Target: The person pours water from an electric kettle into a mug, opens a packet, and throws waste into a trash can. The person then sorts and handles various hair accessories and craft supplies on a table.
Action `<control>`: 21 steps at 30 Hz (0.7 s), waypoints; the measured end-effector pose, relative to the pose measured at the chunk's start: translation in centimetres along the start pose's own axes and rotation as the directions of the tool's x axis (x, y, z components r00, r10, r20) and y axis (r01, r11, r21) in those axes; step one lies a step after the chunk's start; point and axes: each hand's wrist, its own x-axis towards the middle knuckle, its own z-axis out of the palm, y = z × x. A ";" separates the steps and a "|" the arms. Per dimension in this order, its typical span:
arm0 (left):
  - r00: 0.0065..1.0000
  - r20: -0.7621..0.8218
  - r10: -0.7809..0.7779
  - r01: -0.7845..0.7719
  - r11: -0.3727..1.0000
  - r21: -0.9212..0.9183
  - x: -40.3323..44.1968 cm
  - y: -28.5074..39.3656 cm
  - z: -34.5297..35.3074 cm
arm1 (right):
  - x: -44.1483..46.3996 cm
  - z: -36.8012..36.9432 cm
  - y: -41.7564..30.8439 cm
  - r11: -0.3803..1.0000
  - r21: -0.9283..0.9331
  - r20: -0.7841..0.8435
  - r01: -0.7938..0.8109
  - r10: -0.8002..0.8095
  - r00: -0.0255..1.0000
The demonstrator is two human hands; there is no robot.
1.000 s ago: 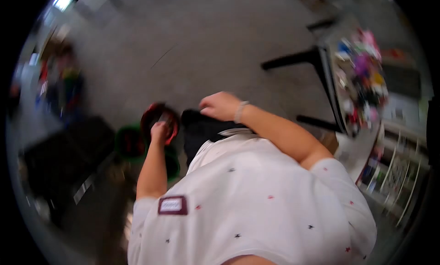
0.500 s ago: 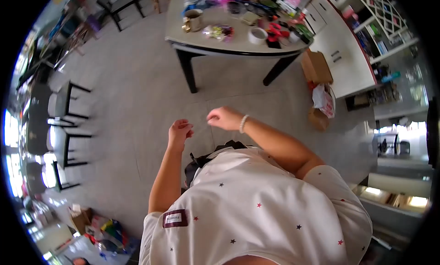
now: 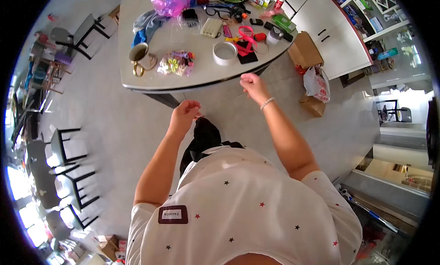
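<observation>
My left hand (image 3: 184, 114) hovers just short of the table's front edge, its fingers loosely bent and apart, with nothing visible in it. My right hand (image 3: 255, 87) is closed, fingers curled in, beside the same edge; no object shows in it. A bracelet (image 3: 267, 103) of pale beads circles my right wrist. Nearest to the left hand on the table (image 3: 107, 77) lies a bag of colourful hair ties (image 3: 176, 64). A roll of white tape (image 3: 225, 54) and a red ribbon (image 3: 248, 35) lie beyond my right hand. A mug (image 3: 139, 54) stands at the left.
Farther back on the table are a purple plastic bag (image 3: 167, 1), a blue-grey cloth (image 3: 147, 25) and black-framed glasses (image 3: 219, 12). A cardboard box (image 3: 306, 50) and a white bag (image 3: 316, 84) sit on the floor by white cabinets (image 3: 337, 47). Dark chairs (image 3: 68, 146) line the left.
The table is now closer and larger in view. My hands have moved apart, the right one out to the right and forward, up to the table's edge.
</observation>
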 end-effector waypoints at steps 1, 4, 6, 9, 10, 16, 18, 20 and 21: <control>1.000 0.023 0.021 -0.022 0.999 0.049 1.7 0.5 -0.7 | 2.4 0.0 0.4 0.994 -0.088 -0.074 0.066 -0.072 0.995; 0.991 0.118 0.069 -0.080 0.993 0.091 7.7 3.8 -2.0 | 8.8 -0.8 -2.4 0.862 -0.497 -0.268 0.101 -0.263 0.927; 0.981 0.156 0.115 -0.137 0.981 0.137 10.6 5.6 -2.0 | 11.4 -1.5 -5.2 0.805 -0.577 -0.236 0.136 -0.324 0.916; 0.961 0.230 0.153 -0.212 0.942 0.259 13.2 7.6 -1.8 | 14.6 -1.3 -5.3 0.725 -0.677 -0.198 0.126 -0.344 0.918; 0.967 0.218 0.133 -0.201 0.923 0.329 13.8 8.7 -1.6 | 15.6 -1.1 -5.2 0.706 -0.704 -0.194 0.083 -0.303 0.933; 0.976 0.145 0.165 -0.214 0.863 0.457 17.4 10.7 0.4 | 19.3 -0.4 -1.5 0.658 -0.742 -0.022 0.126 -0.212 0.977; 0.964 0.140 0.225 -0.265 0.843 0.469 18.2 10.5 0.9 | 20.2 -1.2 -1.0 0.717 -0.646 0.035 0.262 -0.316 0.948; 0.974 0.086 0.209 -0.224 0.843 0.490 19.1 10.9 1.7 | 21.1 -2.6 -2.3 0.746 -0.570 0.023 0.345 -0.405 0.914; 0.978 0.060 0.202 -0.204 0.840 0.502 19.6 11.1 2.1 | 21.5 -4.1 -3.9 0.752 -0.534 0.002 0.385 -0.455 0.891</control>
